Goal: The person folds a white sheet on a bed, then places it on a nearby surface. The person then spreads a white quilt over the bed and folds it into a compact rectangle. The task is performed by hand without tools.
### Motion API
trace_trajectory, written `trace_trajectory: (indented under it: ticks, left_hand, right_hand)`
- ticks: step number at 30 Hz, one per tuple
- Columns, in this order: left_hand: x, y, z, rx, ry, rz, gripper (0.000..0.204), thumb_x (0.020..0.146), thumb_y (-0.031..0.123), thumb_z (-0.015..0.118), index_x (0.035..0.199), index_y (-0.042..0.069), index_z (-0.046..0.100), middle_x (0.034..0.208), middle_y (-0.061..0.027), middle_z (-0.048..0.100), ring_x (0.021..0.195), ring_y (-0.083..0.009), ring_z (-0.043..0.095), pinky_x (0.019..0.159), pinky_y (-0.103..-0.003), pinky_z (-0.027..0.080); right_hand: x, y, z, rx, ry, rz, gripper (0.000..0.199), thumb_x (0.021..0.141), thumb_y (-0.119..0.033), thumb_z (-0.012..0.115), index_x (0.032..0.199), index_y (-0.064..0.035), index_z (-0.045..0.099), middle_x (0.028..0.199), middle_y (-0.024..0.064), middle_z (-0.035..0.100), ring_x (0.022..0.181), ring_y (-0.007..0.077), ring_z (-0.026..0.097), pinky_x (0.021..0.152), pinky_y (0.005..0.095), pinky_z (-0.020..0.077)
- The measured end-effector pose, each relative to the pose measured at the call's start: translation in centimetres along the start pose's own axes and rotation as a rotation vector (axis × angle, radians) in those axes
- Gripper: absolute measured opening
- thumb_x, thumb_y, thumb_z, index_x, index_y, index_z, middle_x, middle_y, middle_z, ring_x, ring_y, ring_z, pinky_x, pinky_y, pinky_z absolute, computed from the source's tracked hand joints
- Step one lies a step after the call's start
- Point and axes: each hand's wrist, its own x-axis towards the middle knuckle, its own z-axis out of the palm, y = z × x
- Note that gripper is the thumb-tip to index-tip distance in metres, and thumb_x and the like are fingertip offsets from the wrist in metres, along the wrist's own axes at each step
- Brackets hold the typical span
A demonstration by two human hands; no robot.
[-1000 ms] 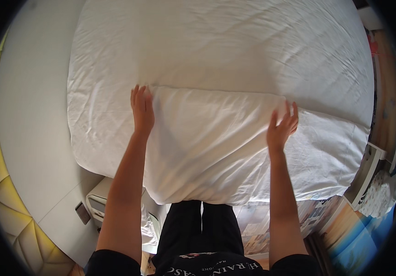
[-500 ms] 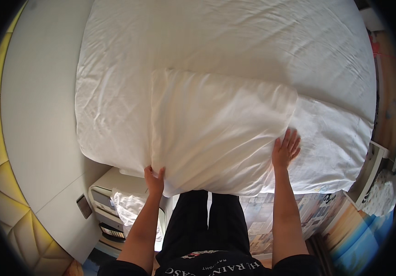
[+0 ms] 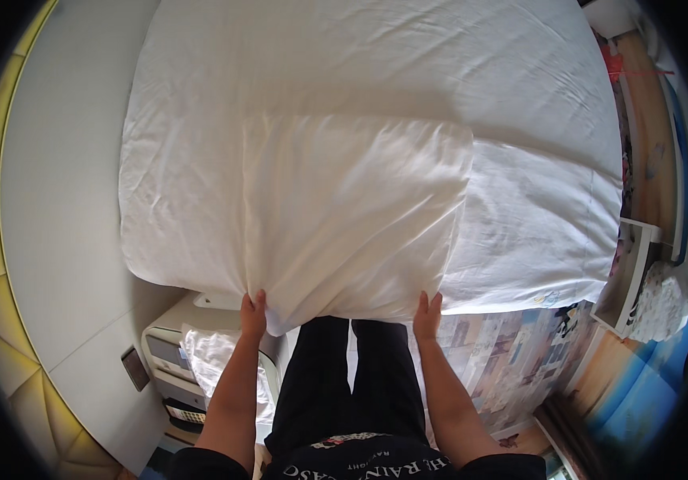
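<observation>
Both hands, left hand and right hand, pinch the white pillow's near corners, its bulk lying ahead on the bed.

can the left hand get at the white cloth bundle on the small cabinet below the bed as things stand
Probably yes, once it lets go. The left hand grips the near edge of the pillow, and the white cloth bundle lies just below and beside it on the cabinet, with nothing between them.

A small dark rectangular wall panel sits low on the left, beside the white nightstand.
</observation>
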Motion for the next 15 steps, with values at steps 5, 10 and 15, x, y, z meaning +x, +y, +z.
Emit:
trace_trajectory:
  ticks: [5, 10, 15]
  left_hand:
    - [0.1, 0.2, 0.9, 0.299, 0.199, 0.146, 0.040, 0.096, 0.036, 0.048, 0.080, -0.001, 0.046, 0.071, -0.0199, 0.053, 0.066, -0.0316, 0.051, 0.063, -0.042, 0.041]
    - [-0.5, 0.2, 2.5, 0.104, 0.166, -0.027, 0.047, 0.091, 0.045, 0.054, 0.098, -0.001, 0.057, 0.092, -0.0160, 0.063, 0.087, -0.0293, 0.060, 0.078, -0.040, 0.045]
    - [-2.4, -1.8, 0.5, 0.016, -0.127, -0.201, 0.054, 0.080, 0.046, 0.069, 0.110, 0.002, 0.061, 0.099, -0.0123, 0.065, 0.088, -0.0224, 0.063, 0.077, -0.035, 0.049]
  right_hand:
    - [0.7, 3.6, -4.4, -0.236, 0.041, -0.012, 0.021, 0.095, -0.022, 0.049, 0.098, -0.0033, 0.057, 0.087, 0.0177, 0.063, 0.083, 0.0337, 0.061, 0.072, 0.0420, 0.0463]
    - [0.4, 9.2, -4.9, -0.155, 0.075, -0.110, 0.019, 0.092, -0.020, 0.053, 0.101, -0.0048, 0.059, 0.100, 0.0141, 0.059, 0.094, 0.0306, 0.056, 0.081, 0.0377, 0.0456]
    - [-0.1, 5.5, -3.4, -0.006, 0.111, -0.267, 0.033, 0.088, -0.024, 0.061, 0.110, -0.0019, 0.052, 0.101, 0.0137, 0.055, 0.095, 0.0283, 0.052, 0.083, 0.0407, 0.0434]
